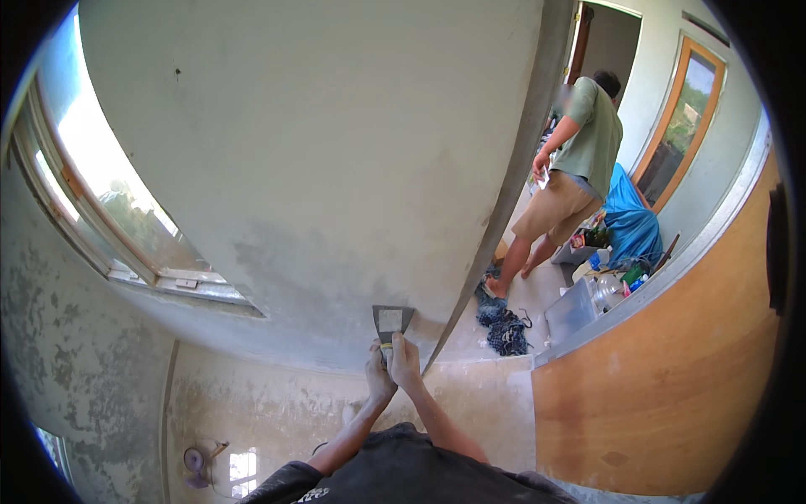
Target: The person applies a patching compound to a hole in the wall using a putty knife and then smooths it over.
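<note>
A putty knife [393, 321] with a wide blade is held against the lower part of the pale wall [319, 151], beside grey smudged patches near its right edge. My left hand [376, 378] is closed around the handle, and my right hand [406, 361] grips it too, just to the right and higher. Both hands are coated in pale dust. Part of the handle is hidden by my fingers.
Windows [126, 210] stand at left. A purple round object [195, 460] lies on the dusty floor [294, 395]. Beyond the doorway a person [588, 143] stands near dark cloth [508, 332], bins [569, 307] and a blue tarp [630, 223]. A wooden door [655, 395] is at right.
</note>
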`<action>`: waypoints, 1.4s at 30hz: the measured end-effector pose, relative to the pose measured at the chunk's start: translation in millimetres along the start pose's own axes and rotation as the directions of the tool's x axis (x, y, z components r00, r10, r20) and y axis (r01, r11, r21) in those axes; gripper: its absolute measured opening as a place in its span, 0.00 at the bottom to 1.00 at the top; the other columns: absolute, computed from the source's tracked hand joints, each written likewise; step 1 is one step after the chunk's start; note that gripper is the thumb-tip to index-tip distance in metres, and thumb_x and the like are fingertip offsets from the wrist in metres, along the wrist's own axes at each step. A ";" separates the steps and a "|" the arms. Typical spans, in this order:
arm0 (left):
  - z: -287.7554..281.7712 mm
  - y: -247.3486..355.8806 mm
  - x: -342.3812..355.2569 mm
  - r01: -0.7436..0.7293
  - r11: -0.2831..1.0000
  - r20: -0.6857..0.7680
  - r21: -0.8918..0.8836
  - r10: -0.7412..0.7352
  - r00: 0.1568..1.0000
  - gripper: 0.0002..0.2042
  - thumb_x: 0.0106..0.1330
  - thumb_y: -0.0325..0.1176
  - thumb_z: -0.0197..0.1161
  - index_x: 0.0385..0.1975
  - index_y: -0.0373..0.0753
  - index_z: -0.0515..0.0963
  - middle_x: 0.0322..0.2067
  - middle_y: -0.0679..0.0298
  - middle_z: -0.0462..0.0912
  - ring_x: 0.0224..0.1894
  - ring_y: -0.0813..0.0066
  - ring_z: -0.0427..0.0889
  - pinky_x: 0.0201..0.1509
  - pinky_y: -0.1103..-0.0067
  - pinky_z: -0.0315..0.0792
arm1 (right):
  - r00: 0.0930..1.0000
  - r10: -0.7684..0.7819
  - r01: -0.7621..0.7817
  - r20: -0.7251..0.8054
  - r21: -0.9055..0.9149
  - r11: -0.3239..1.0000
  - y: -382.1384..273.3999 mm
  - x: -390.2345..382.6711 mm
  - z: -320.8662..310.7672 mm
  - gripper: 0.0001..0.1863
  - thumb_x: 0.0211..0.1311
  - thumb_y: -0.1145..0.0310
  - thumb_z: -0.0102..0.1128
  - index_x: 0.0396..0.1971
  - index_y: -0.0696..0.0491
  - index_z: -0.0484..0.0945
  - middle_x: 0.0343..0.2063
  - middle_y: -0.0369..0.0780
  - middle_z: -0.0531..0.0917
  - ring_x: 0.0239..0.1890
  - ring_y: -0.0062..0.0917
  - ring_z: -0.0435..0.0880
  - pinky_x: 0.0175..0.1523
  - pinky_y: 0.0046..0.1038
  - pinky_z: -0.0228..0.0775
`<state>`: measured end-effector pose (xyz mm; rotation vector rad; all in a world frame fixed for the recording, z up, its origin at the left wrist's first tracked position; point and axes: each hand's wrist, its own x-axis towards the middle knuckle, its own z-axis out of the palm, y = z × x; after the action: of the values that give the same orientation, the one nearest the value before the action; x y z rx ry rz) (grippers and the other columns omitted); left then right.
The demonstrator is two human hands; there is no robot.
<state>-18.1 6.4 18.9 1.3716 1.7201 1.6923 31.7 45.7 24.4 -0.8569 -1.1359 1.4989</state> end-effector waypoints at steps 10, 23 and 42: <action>-0.4 6.3 3.4 0.018 1.000 -0.007 -0.004 -0.018 1.000 0.09 0.57 0.29 0.55 0.35 0.32 0.70 0.28 0.52 0.77 0.29 0.59 0.81 0.31 0.74 0.71 | 0.997 -0.073 0.074 0.009 -0.066 0.995 -10.0 -2.0 1.5 0.26 0.69 0.57 0.35 0.26 0.59 0.78 0.18 0.33 0.77 0.17 0.11 0.66 0.22 0.17 0.58; -0.9 23.5 22.1 0.077 0.997 0.047 -0.020 -0.076 0.996 0.11 0.56 0.30 0.57 0.37 0.33 0.68 0.29 0.53 0.77 0.30 0.65 0.80 0.31 0.76 0.70 | 0.992 -0.123 0.123 0.004 -0.132 0.984 -8.6 13.8 -1.6 0.24 0.68 0.58 0.36 0.23 0.60 0.76 0.12 0.35 0.73 0.13 0.15 0.66 0.18 0.24 0.57; 2.3 5.4 0.4 0.057 0.998 0.012 -0.011 -0.056 0.998 0.12 0.57 0.31 0.56 0.38 0.34 0.68 0.29 0.60 0.75 0.30 0.75 0.76 0.33 0.79 0.69 | 0.999 -0.015 0.016 0.044 -0.033 0.999 -20.5 0.4 -0.5 0.24 0.68 0.58 0.37 0.26 0.61 0.77 0.21 0.38 0.80 0.23 0.17 0.76 0.29 0.21 0.67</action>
<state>-14.4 6.9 23.5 1.3133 1.7240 1.6573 38.2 46.8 43.8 -0.8397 -1.2005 1.4963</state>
